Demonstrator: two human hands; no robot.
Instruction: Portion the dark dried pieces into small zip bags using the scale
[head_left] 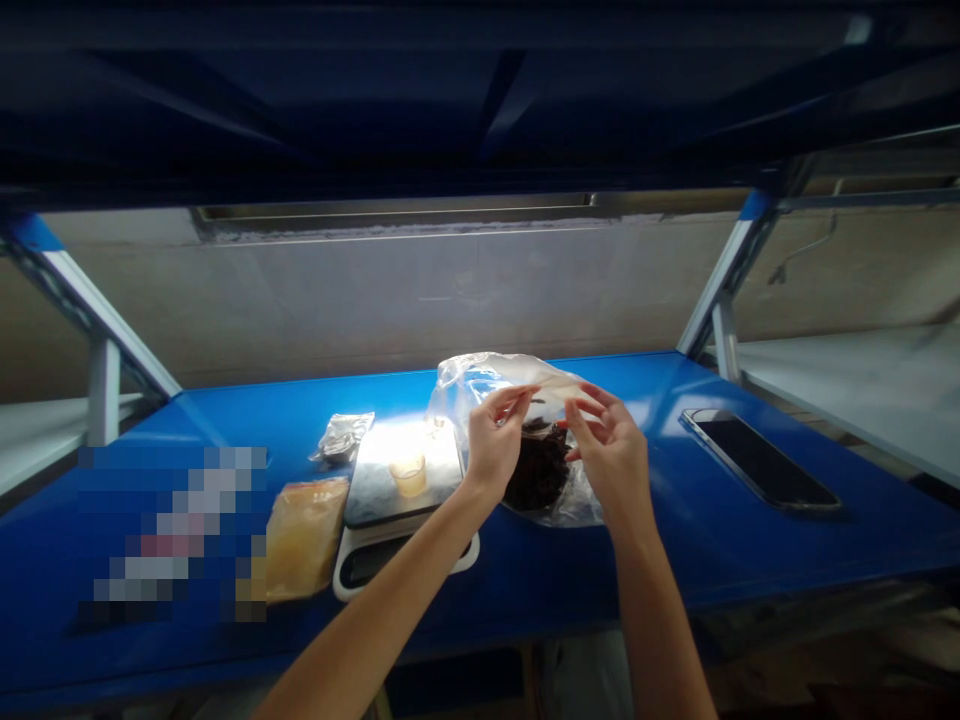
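A clear plastic bag [480, 378] with a dark clump of contents [538, 470] stands on the blue shelf surface [247, 415] in the middle. My left hand [495, 440] pinches the bag's top edge on its left side. My right hand [611, 445] pinches the same edge on the right, fingers curled. The two hands are a little apart at the bag's mouth. Just left of the bag sits a kitchen scale [390, 510] with a small yellowish cup [409, 475] on its platform.
A yellowish packet [304, 535] lies left of the scale, and a crumpled silver pouch [343, 436] behind it. A dark phone [761, 458] lies at the right. A blurred patch covers the left of the shelf. Slanted blue-white frame struts stand at both sides.
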